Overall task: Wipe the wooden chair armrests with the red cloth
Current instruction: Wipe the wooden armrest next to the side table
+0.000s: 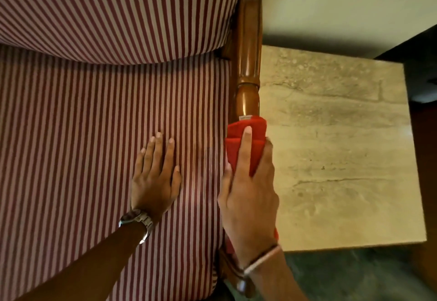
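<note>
A glossy brown wooden armrest (247, 68) runs up the right side of a chair with red-and-white striped cushions. The red cloth (256, 135) is wrapped over the armrest near its middle. My right hand (248, 194) presses down on the cloth, index finger stretched along the top, thumb on the inner side and the other fingers curled over the outer side. My left hand (155, 175) lies flat, fingers apart, on the striped seat cushion (94, 147) just left of the armrest. It holds nothing. The near part of the armrest is hidden under my right hand.
A pale stone-topped side table (343, 158) stands right beside the armrest. The striped back cushion (118, 12) fills the upper left. A dark piece of furniture (421, 64) sits at the far right, with dark floor (343, 277) below the table.
</note>
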Demonstrator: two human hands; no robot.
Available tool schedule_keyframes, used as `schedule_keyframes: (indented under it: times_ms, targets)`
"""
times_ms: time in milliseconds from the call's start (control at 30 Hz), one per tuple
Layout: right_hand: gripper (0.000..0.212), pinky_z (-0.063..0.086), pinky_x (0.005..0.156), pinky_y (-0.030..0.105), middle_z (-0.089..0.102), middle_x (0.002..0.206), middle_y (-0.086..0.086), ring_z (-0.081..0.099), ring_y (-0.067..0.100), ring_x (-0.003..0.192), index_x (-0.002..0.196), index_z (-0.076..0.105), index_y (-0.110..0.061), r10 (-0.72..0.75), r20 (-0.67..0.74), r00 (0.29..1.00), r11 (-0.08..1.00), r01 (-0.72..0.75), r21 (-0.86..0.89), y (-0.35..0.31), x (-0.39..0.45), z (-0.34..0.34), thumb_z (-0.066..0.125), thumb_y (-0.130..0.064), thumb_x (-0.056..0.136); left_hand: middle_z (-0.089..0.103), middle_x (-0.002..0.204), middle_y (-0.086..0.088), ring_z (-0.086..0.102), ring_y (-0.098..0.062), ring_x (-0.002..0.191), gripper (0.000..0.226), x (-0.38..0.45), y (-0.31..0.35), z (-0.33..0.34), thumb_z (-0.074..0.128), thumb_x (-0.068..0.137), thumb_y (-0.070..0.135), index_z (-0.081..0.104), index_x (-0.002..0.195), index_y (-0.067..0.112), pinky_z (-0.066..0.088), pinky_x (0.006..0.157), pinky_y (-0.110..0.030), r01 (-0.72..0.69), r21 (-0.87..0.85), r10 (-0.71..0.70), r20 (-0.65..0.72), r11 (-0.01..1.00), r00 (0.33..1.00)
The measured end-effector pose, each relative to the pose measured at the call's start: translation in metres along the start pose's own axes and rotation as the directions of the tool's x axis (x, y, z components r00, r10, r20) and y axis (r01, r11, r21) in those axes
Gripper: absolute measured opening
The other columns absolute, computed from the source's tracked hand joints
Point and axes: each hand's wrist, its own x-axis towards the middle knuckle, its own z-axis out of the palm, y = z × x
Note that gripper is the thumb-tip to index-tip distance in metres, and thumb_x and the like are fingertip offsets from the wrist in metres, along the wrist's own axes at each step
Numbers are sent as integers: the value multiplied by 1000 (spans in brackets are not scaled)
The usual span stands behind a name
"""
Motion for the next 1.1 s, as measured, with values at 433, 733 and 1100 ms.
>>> schedule_keyframes:
  times_ms: [433,733,1100]
  targets:
    - [73,67,80,47,34,161,19,62,32,129,167,6,-27,26,-90,996,1000,-26,0,2,-19,6,33,-51,104,21,168,-21,20,-33,157,63,3,0,-4,25,105,41,26,159,9,4,130,-41,11,43,-13,49,999,999]
    - [59,15,107,-1,22,170,7,19,6,139,165,16,-26,-20,-180,983,990,45,137,-13,100,5,39,-37,112,23,167,-24,20,-34,157,64,4,0,-4,28,104,38,23,160,7,18,129,-49,1,45,-3,32,999,999]
    - [72,65,81,41,34,160,26,62,31,121,167,7,-21,-14,-203,979,1000,16,7,-15,79,6,41,-44,107,19,169,-22,17,-33,158,66,3,-2,-2,28,104,39,16,161,9,13,130,-47,-7,34,5,53,999,999]
